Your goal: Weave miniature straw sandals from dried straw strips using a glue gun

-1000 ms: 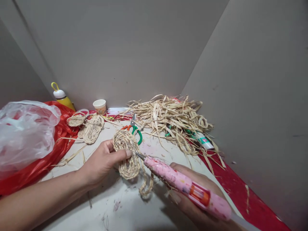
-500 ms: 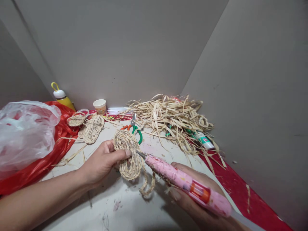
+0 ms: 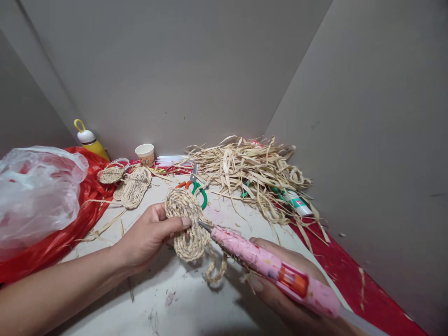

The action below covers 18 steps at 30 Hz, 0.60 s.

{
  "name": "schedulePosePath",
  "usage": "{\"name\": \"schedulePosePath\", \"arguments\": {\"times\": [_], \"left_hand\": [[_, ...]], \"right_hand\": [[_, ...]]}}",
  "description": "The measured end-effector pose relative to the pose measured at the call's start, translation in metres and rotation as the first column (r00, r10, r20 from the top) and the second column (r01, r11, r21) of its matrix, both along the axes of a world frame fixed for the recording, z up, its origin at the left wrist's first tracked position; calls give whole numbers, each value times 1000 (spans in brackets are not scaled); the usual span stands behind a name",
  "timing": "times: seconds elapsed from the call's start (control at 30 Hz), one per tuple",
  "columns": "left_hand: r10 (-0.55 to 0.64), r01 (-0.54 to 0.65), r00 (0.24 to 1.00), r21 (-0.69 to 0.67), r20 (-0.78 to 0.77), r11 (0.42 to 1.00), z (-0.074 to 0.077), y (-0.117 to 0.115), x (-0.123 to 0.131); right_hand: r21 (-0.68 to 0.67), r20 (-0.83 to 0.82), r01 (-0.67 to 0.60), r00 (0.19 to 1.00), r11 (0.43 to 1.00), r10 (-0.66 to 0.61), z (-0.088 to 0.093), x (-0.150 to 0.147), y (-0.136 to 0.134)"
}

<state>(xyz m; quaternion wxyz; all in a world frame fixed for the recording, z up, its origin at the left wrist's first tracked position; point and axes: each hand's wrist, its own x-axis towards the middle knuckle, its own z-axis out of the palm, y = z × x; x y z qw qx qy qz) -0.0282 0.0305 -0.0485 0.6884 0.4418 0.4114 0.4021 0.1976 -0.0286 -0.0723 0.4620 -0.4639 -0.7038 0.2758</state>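
Observation:
My left hand (image 3: 149,235) pinches a small oval sole woven from braided straw (image 3: 185,224), thumb on top, holding it tilted above the white work surface (image 3: 175,303). A loose braid end (image 3: 215,273) hangs from the sole's right edge. My right hand (image 3: 280,289) grips a pink hot glue gun (image 3: 269,268); its metal nozzle touches the right edge of the sole, just past my left thumb.
Two more woven soles (image 3: 131,186) lie at the back left beside a paper cup (image 3: 145,153) and a yellow bottle (image 3: 90,141). Scissors (image 3: 196,186) and a pile of loose straw (image 3: 255,177) with a glue tube (image 3: 297,204) fill the back right. Plastic bags (image 3: 38,196) lie left.
Hardly anything has moved. The glue gun's nozzle has stayed against the sole's right edge, shifting only slightly, and my left hand keeps the same grip.

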Motion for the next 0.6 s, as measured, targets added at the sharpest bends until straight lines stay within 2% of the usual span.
{"name": "schedulePosePath", "arguments": {"times": [0.37,0.5,0.6], "left_hand": [[11,-11,1000,9,21,1000,1,-1,-1],[-3,3,999,-1,45,1000,5,-1,0],[44,-45,997,4,56,999,5,2,-2]], "right_hand": [[2,80,-2,997,1000,2,2,2,0],[-13,191,-58,980,998,59,4,7,2],[11,260,-90,962,996,85,5,11,4]]}}
